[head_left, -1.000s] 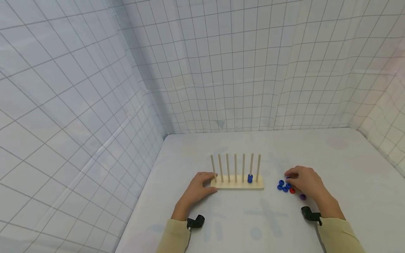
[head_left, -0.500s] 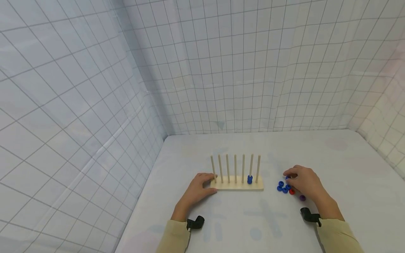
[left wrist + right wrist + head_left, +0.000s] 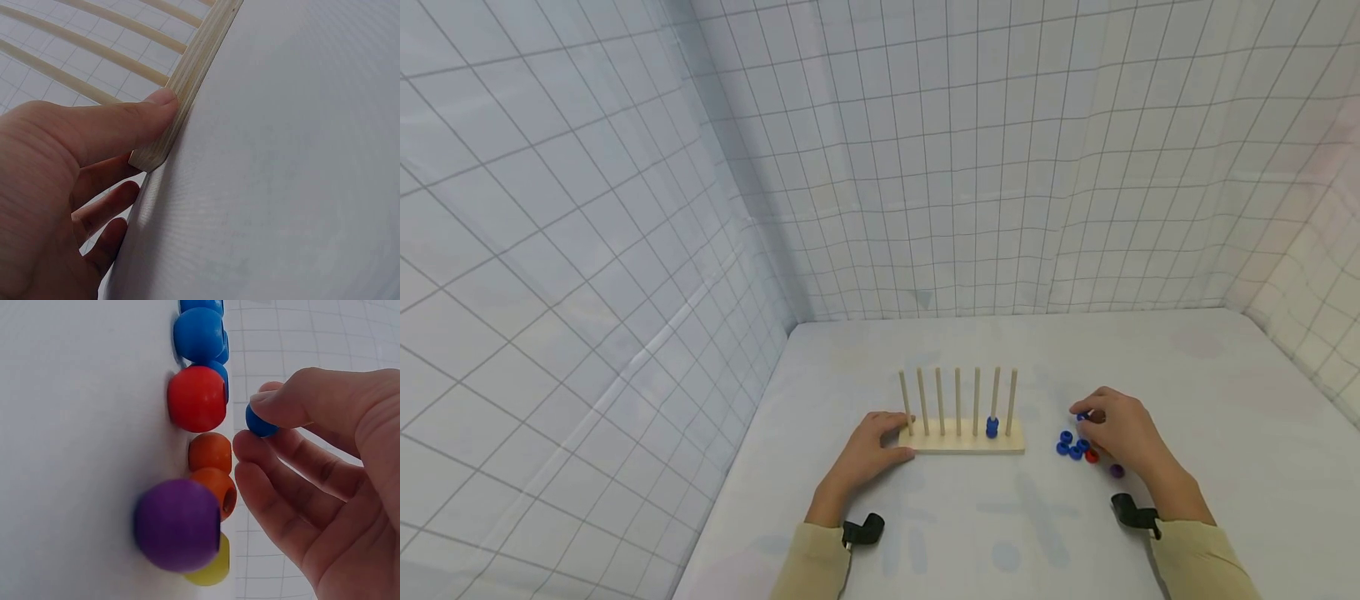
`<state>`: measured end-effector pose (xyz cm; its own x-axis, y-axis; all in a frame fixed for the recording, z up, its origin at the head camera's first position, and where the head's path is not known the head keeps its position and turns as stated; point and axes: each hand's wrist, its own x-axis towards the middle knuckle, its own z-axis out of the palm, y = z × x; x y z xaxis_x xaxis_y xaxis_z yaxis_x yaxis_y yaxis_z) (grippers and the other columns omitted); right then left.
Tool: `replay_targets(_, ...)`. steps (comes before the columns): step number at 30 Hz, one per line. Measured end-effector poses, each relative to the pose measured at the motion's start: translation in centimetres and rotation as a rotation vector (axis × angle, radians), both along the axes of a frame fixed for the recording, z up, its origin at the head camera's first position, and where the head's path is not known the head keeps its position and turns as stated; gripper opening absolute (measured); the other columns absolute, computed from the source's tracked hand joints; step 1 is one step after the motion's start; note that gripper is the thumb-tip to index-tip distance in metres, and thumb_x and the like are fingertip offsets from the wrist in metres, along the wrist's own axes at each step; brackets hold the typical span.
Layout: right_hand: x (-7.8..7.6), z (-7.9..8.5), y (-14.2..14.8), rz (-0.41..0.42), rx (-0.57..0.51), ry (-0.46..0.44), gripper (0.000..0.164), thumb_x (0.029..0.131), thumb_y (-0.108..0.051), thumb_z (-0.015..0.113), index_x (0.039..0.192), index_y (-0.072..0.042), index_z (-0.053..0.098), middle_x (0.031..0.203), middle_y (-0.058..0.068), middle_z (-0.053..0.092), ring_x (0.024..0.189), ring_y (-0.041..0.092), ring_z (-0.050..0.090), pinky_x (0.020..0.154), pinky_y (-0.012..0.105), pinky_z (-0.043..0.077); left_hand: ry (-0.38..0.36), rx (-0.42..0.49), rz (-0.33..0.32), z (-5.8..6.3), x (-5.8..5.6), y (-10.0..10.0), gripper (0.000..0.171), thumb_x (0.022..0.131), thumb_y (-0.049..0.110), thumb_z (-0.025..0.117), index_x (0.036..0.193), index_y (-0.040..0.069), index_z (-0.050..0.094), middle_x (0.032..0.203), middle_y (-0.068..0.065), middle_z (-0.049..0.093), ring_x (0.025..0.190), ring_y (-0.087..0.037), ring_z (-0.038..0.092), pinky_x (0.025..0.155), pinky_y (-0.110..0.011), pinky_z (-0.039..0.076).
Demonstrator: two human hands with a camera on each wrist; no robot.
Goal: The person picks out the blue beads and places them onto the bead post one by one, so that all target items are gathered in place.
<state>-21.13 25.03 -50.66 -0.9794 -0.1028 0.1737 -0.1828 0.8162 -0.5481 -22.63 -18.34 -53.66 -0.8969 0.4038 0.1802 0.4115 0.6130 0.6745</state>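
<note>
- The right hand pinches a small blue bead between thumb and fingertips, raised off the tabletop; its lower fingers are loosely bent.
- The left hand clasps the end of the wooden rack, its thumb against the near edge and fingers round the far side.
- Just below the right fingertips, towards the person and a little left, lie loose blue beads.
- A red bead sits next to these, under the right fingers.
- Orange beads lie beneath the same hand, with a purple bead and a yellow bead nearer its wrist.
- To the right of the left fingers, seven upright rods stand along the rack; stacked blue beads circle the second rod from the far end.
- Under both hands spreads a white tabletop.
</note>
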Motion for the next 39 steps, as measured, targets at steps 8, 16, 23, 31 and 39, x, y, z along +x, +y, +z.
replay_targets(8, 0.1, 0.2, -0.2, 0.004, -0.001, 0.032, 0.021, 0.085, -0.004, 0.071, 0.104, -0.011, 0.079, 0.098, 0.002, 0.062, 0.079, 0.02, 0.055, 0.065, 0.034, 0.049, -0.012, -0.01, 0.013, -0.1, -0.1, 0.0, 0.054, 0.085, 0.033, 0.082, 0.134, 0.016, 0.066, 0.134, 0.002, 0.061, 0.128, -0.021, 0.049, 0.109, -0.046, 0.039)
replay_targets(16, 0.0, 0.2, -0.2, 0.008, -0.012, 0.035, 0.022, 0.086, -0.005, 0.071, 0.106, -0.01, 0.078, 0.099, 0.003, 0.065, 0.081, 0.02, 0.058, 0.066, 0.033, 0.052, -0.003, -0.006, 0.003, 0.3, 0.1, 0.0, 0.053, 0.086, 0.032, 0.081, 0.134, 0.015, 0.066, 0.133, -0.001, 0.062, 0.127, -0.024, 0.05, 0.108, -0.048, 0.04)
replay_targets(23, 0.2, 0.4, -0.4, 0.006, -0.01, 0.036, 0.023, 0.086, -0.004, 0.071, 0.108, -0.01, 0.078, 0.099, 0.002, 0.065, 0.081, 0.02, 0.059, 0.066, 0.035, 0.052, -0.025, 0.0, 0.013, 0.2, 0.1, 0.1, 0.053, 0.085, 0.032, 0.082, 0.134, 0.017, 0.066, 0.134, 0.001, 0.061, 0.129, -0.021, 0.048, 0.109, -0.046, 0.038)
replay_targets(31, 0.2, 0.6, -0.7, -0.002, 0.0, 0.044, 0.022, 0.087, -0.006, 0.075, 0.109, -0.01, 0.078, 0.098, 0.002, 0.065, 0.081, 0.02, 0.058, 0.068, 0.036, 0.053, -0.028, -0.001, 0.013, 0.0, 0.1, 0.1, 0.053, 0.086, 0.034, 0.081, 0.134, 0.018, 0.066, 0.134, 0.002, 0.06, 0.129, -0.021, 0.048, 0.11, -0.047, 0.038)
replay_targets(39, 0.2, 1.2, -1.0, -0.007, -0.006, 0.034, 0.023, 0.087, -0.007, 0.077, 0.11, -0.008, 0.077, 0.099, 0.003, 0.064, 0.083, 0.021, 0.058, 0.071, 0.04, 0.055, -0.026, 0.002, 0.015, 0.0, 0.0, 0.2, 0.053, 0.086, 0.034, 0.081, 0.134, 0.017, 0.066, 0.134, 0.001, 0.061, 0.129, -0.022, 0.048, 0.109, -0.047, 0.038)
